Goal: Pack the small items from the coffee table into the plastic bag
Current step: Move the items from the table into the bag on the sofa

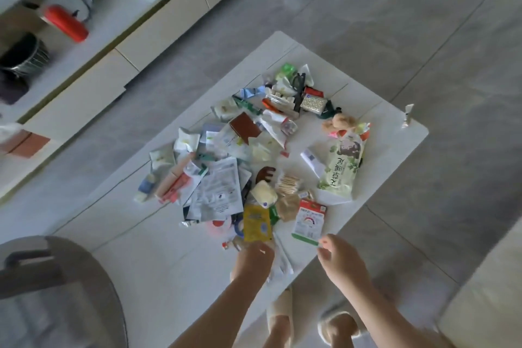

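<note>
The left hand [254,258] is reaching onto the coffee table [158,268], fingers curled down over the near edge of a yellow packet [256,223]; whether it is gripping is unclear. The right hand [340,258] is hovering just beside it, fingers loosely bent, thumb and forefinger nearly touching the corner of a red-and-white card packet [309,220], holding nothing. Beyond both hands, the small items [226,175] are lying in a loose heap: sachets, tubes, a brown hair claw [265,174]. A green tissue pack [341,167] is lying farther out, ahead of the right hand.
</note>
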The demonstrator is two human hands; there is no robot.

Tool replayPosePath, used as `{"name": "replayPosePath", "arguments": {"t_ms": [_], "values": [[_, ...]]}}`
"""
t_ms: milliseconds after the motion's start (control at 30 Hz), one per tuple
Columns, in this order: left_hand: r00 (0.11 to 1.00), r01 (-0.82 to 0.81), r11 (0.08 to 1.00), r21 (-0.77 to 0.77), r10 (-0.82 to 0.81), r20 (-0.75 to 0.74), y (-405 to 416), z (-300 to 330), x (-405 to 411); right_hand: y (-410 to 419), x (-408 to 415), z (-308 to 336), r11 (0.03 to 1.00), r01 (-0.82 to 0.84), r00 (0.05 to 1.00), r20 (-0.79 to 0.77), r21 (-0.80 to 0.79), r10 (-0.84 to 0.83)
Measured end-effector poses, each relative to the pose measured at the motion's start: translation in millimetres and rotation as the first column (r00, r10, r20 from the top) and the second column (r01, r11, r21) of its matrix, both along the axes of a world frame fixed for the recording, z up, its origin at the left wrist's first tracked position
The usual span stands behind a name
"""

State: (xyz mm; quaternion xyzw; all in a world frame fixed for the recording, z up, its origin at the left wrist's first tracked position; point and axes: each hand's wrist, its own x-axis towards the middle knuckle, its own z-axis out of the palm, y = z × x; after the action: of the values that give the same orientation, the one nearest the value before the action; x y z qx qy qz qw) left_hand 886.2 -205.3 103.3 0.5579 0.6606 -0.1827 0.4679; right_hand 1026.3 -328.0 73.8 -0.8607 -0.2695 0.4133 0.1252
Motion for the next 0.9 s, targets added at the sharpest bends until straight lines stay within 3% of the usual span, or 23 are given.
{"name": "replayPosePath", "arguments": {"t_ms": [100,200,300,367,433,667,767,900], "values": [[0.966,0.256,0.966,0.030,-0.255,-0.049,25.2,-34.4,-20.5,19.5,-17.7,-31.6,1.000,-0.004,0.999,-0.033,-0.023,0.003],[0.984,0.175,0.984,0.040,-0.173,-0.050,46.3,-68.5,-26.3,31.8,-27.2,-61.2,0.999,0.033,0.999,-0.037,-0.035,-0.035],[0.955,0.291,0.955,0.057,-0.287,-0.070,58.4,-108.2,-28.8,43.5,-26.8,-91.4,0.994,0.077,0.997,0.014,-0.082,-0.076],[0.975,0.220,0.968,0.121,-0.216,-0.047,60.5,-131.3,-30.2,50.1,-23.6,-108.6,0.981,0.152,0.988,0.056,-0.122,-0.146],[0.963,0.267,0.938,0.221,-0.254,-0.087,60.3,-145.3,-29.3,55.3,-19.9,-123.0,0.960,0.239,0.967,0.120,-0.143,-0.223],[0.976,0.160,0.956,0.247,-0.117,-0.181,61.4,-179.1,-13.8,69.3,-15.4,-153.8,0.892,0.411,0.896,0.264,-0.186,-0.358],[0.978,0.124,0.962,0.244,-0.076,-0.195,57.9,-180.4,-12.6,73.3,-13.1,-157.3,0.854,0.495,0.860,0.227,-0.160,-0.457],[0.996,0.027,0.966,0.256,-0.003,-0.094,55.2,-171.2,-18.2,72.9,-9.4,-151.0,0.817,0.569,0.822,0.091,-0.098,-0.562]]}}
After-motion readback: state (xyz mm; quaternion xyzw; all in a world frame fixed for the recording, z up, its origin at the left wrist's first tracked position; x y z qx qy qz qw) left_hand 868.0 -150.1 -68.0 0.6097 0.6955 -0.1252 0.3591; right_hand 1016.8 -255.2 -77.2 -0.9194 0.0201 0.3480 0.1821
